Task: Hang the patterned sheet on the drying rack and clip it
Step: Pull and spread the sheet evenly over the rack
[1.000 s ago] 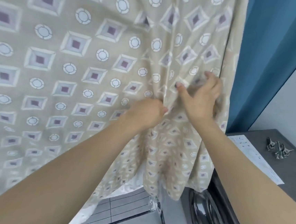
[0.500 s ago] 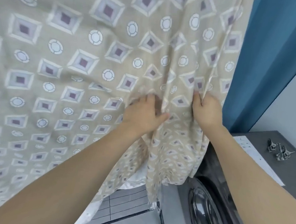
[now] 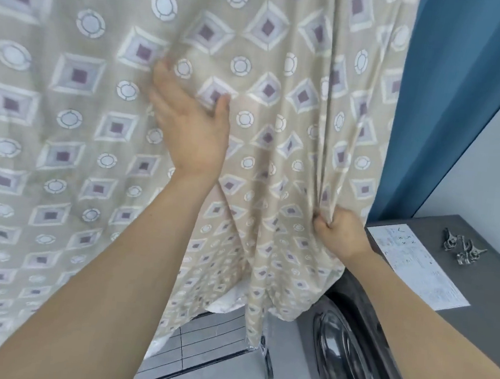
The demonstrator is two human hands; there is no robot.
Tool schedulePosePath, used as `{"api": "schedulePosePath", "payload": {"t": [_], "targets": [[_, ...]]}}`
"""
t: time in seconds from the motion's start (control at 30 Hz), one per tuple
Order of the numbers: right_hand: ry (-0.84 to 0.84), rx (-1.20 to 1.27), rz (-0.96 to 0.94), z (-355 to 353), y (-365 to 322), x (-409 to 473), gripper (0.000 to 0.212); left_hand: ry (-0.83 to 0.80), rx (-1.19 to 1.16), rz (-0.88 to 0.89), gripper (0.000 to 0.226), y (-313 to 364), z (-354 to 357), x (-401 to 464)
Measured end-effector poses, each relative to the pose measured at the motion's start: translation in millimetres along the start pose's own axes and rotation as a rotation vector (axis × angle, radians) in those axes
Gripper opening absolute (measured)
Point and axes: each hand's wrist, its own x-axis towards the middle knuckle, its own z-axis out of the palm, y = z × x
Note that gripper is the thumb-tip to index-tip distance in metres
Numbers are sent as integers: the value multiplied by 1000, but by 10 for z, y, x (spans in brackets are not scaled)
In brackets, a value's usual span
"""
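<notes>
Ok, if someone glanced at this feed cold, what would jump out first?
The patterned sheet fills most of the view, hanging in folds. The left hand lies open against it at centre, while the right hand grips a bunched fold near its right edge. To the right, metal clips lie beside a paper on the grey washing machine.

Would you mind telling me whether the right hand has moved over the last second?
Yes. The right hand, gripping the sheet, has dropped down toward the washer top, nearer the paper.
</notes>
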Motion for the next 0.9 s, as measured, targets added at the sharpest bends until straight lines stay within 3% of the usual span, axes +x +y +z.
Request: {"api": "schedulePosePath", "payload": {"t": [0.13, 0.23, 0.33, 0.43, 0.5, 0.57, 0.7, 0.8, 0.9], "targets": [[-277, 223, -35, 127, -199, -52, 22, -201, 91, -133, 48, -142, 14, -25], [-361, 289, -40, 156, -313, -49, 36, -327, 204, -160, 52, -165, 28, -90], [-243, 313, 46, 147, -318, -48, 40, -392, 383, -108, 91, -120, 89, -281], [26, 501, 89, 85, -427, -104, 31, -395, 314, -45, 99, -103, 107, -473], [91, 691, 115, -9, -573, -127, 25, -429, 174, -68, 95, -107, 119, -497], [107, 870, 93, -96, -700, -86, 39, -464, 70, -88, 89, -42, 119, -489], [166, 1010, -43, -342, -1001, 57, 35, -467, 46, 24, 81, 159, 115, -449], [202, 966, -131, -505, -1100, 182, 19, -549, 156, 163, 51, 265, 138, -396], [269, 789, -113, -527, -1043, 259, 29, -600, 326, 264, 31, 270, 147, -403]]}}
